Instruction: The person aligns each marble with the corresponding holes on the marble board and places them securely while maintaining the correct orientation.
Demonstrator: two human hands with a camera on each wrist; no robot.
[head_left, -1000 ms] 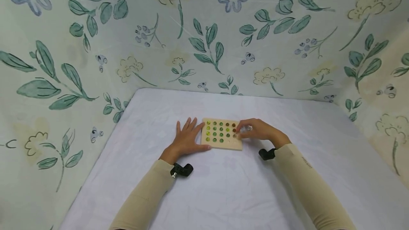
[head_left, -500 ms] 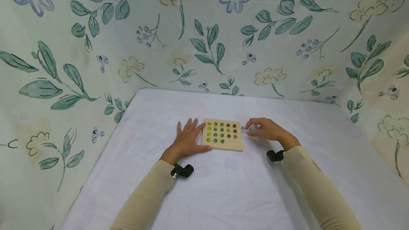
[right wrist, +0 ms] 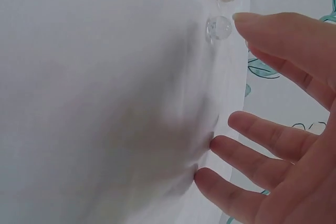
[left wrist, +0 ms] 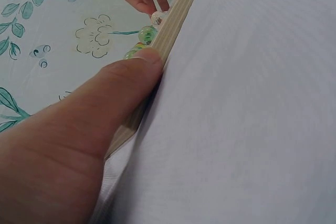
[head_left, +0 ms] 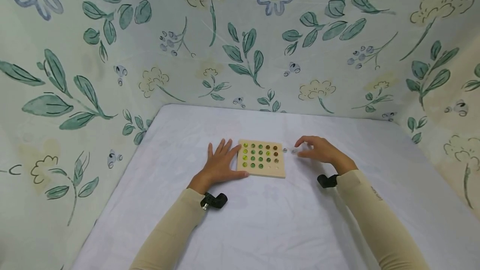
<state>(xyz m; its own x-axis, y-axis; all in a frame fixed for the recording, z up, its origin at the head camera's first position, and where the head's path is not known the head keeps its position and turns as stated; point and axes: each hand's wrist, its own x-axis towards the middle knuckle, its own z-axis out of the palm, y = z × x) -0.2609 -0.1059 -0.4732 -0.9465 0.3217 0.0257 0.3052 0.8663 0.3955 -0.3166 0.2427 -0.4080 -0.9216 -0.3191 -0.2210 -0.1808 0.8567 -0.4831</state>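
Observation:
A pale wooden board (head_left: 264, 173) lies on the cloth, with rows of green, yellow and amber marbles in its hollows. My left hand (head_left: 217, 165) spreads its fingers at the board's left side, the thumb pressing its near edge; in the left wrist view the thumb (left wrist: 121, 77) overlaps that edge. Right of the board, two clear glass marbles rest on the cloth: one marble (head_left: 285, 150) close to the board's edge, the other marble (head_left: 294, 151) by my right fingertips. My right hand (head_left: 318, 150) holds nothing, and its thumb (right wrist: 278, 32) stands just beside the nearer marble (right wrist: 219, 28).
White cloth (head_left: 255, 224) covers the table on all sides of the board. A floral curtain (head_left: 240, 53) hangs behind and to the sides. Each forearm wears a beige sleeve, and a small black camera (head_left: 214, 200) sits on the left wrist, another camera (head_left: 327, 181) on the right.
My right hand has drawn back from the board's right side and moved further right, uncovering that edge and the two clear marbles. The left hand stays at the board.

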